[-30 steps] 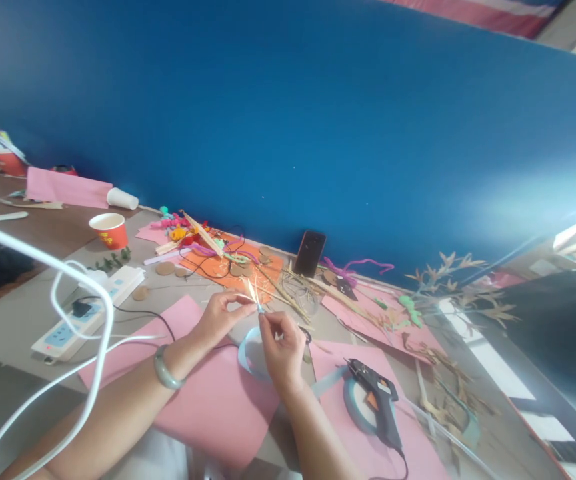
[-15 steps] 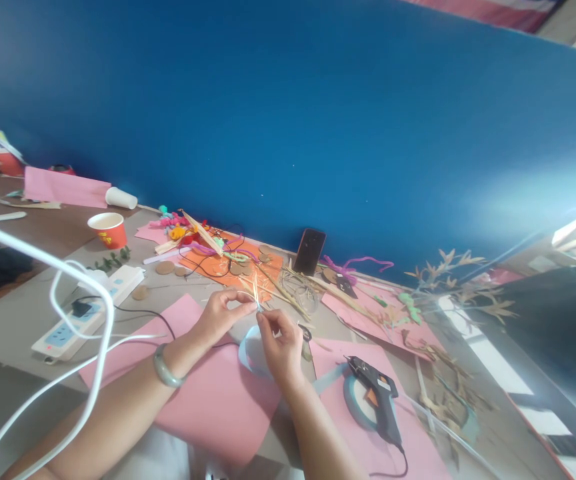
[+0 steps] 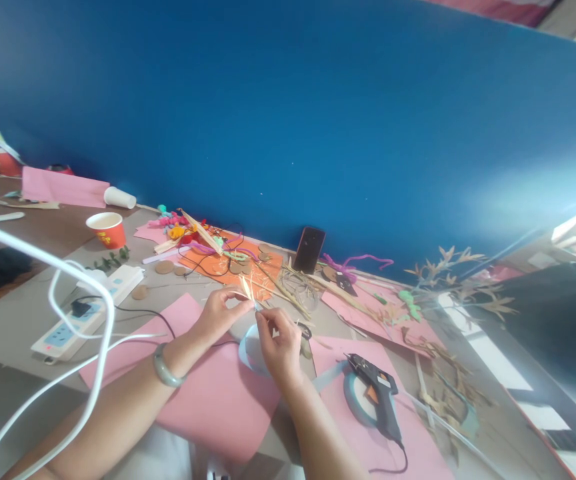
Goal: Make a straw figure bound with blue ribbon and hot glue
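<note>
Thumb and forefinger of each hand are pinched together, with no visible gap at the tips; the left hand (image 3: 224, 312) seems to grip the base of some pale slivers (image 3: 246, 288), the right hand (image 3: 282, 339) a bit of blue ribbon (image 3: 244, 355) against that base, probably so that 1 hand steadies while the other guides the strip; the slivers point up and away, which leaves their base within reach of both; the ribbon droops in a loop below the fingers, seemingly for slack, beside the pink sheet (image 3: 218, 410); to the right, the glue gun (image 3: 385, 400) lies across the ribbon roll (image 3: 352, 400), which perhaps props it; farther back, the phone (image 3: 309, 250) leans near upright, likely supported by the blue wall (image 3: 288, 120).
</note>
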`<state>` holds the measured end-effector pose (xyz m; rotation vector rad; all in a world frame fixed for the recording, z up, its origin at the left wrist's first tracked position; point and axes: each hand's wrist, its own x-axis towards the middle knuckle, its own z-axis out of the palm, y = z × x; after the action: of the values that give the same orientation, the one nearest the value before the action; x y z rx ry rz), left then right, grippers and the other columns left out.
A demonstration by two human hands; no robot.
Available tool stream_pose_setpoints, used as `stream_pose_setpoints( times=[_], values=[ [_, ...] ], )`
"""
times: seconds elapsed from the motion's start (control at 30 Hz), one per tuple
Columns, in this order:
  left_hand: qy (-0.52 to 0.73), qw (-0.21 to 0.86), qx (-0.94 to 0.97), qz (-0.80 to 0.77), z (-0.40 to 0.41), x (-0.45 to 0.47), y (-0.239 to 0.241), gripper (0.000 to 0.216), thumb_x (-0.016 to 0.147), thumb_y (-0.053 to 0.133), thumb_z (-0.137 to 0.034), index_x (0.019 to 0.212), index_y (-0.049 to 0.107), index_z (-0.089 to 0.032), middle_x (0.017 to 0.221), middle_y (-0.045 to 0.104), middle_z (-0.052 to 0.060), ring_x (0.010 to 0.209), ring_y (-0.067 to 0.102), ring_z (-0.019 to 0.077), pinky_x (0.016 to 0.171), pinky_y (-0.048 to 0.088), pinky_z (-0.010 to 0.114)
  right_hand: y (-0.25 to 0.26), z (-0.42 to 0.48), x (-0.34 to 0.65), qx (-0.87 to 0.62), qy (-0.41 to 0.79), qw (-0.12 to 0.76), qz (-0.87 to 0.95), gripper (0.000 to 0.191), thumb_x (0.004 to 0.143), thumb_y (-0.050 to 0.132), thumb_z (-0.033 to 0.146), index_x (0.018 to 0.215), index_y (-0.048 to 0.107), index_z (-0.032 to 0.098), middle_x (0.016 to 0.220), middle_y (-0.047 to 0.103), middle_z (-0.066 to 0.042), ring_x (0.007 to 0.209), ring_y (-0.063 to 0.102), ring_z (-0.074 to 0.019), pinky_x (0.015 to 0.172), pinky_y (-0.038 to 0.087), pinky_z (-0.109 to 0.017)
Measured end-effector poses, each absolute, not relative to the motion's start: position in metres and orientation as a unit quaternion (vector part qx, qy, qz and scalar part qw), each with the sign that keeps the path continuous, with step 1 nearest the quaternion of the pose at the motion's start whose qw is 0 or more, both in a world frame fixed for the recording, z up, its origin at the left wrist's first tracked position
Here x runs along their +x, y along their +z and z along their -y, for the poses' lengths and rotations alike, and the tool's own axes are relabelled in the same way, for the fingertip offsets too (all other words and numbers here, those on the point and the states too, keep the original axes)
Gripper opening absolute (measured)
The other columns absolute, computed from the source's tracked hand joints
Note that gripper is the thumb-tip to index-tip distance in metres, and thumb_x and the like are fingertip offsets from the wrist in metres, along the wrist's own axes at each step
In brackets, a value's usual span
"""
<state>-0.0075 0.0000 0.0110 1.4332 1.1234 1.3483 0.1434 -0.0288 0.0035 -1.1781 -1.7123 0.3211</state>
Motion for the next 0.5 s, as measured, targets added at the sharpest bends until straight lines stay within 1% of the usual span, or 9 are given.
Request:
stream_pose_setpoints(
  times=[0.27,0.5],
  values=[
    [0.529,0.440,0.568,-0.452,0.0006,-0.0079,0.0140,0.011,0.071,0.063,-0.026,0.067,0.065,-0.016,0.072,0.063,0.003,0.077,0.059,0.0173,0.076,0.044,0.027,0.0011,0.0283,0.1431,-0.482,0.117,0.488,0.718,0.017,0.087,0.053,0.023,0.073,0.062,0.019,0.064,0.059,-0.001,0.057,0.054,-0.0132,0.059,0.042,-0.026],
    [0.521,0.431,0.577,-0.458,0.0015,-0.0088,0.0164,0.010,0.071,0.062,-0.024,0.066,0.065,-0.016,0.071,0.063,0.002,0.075,0.058,0.0166,0.075,0.043,0.026,0.0029,0.0295,0.1429,-0.477,0.109,0.488,0.723,0.017,0.088,0.053,0.021,0.072,0.060,0.019,0.065,0.060,-0.002,0.060,0.055,-0.0140,0.060,0.040,-0.026]
  ],
)
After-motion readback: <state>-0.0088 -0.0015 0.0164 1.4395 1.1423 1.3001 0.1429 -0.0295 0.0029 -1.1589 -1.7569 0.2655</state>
